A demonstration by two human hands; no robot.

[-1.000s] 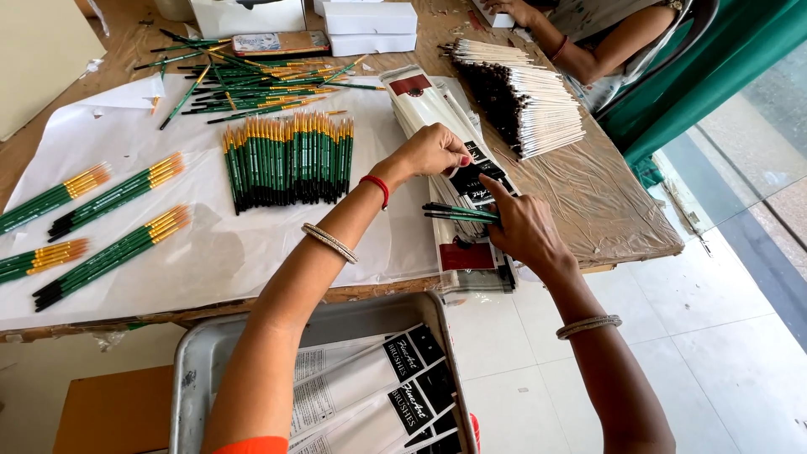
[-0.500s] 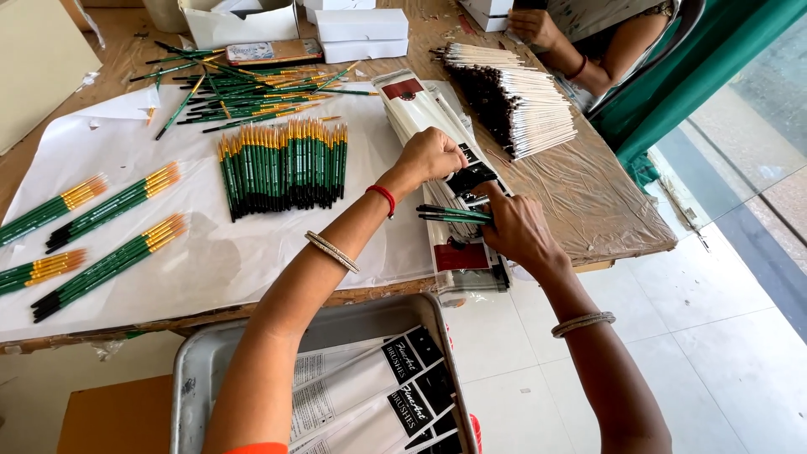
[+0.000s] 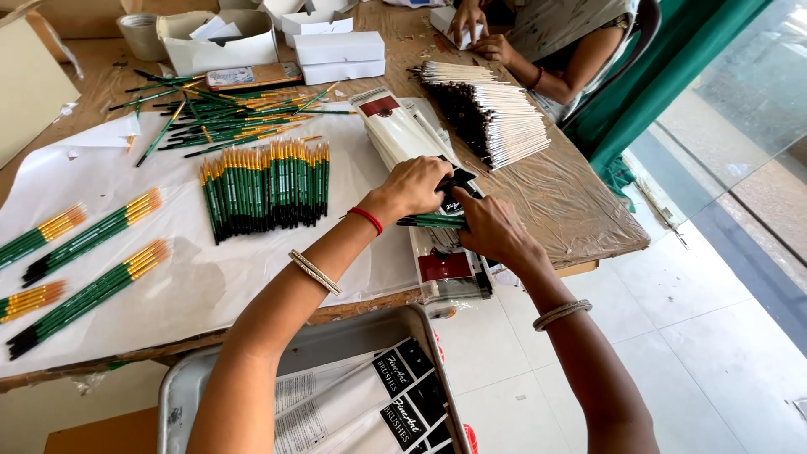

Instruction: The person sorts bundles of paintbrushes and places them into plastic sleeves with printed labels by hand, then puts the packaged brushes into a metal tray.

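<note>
Step in hand: at centre frame I am packing a small set of green brushes (image 3: 430, 221) into the top clear sleeve (image 3: 437, 244) of a stack at the table's near edge; by my reading the set is lined up at the sleeve but not yet inside.
Left hand: my left hand (image 3: 418, 187) is clenched over the sleeve's dark header, pinning it flat, a red thread at the wrist.
Right hand: my right hand (image 3: 492, 227) is grasping the green brushes by one end, their length lying crosswise over the sleeve, between my two hands.
Supply: a fanned row of green brushes with yellow ends (image 3: 265, 189) lies left of centre on white paper (image 3: 193, 277); loose ones are scattered above it, and tied bundles (image 3: 92, 240) sit at far left.
Finished work: filled sleeves (image 3: 353, 403) lie in a grey tray (image 3: 172, 403) at bottom centre, below the table (image 3: 572, 202).
Also at the table: another person's hands (image 3: 479, 34) at upper right, beside a heap of white-handled brushes (image 3: 496, 113).
Next move, as I judge it: keeping the sleeve mouth open and held still while the set slides in straight, bristles unbent.
</note>
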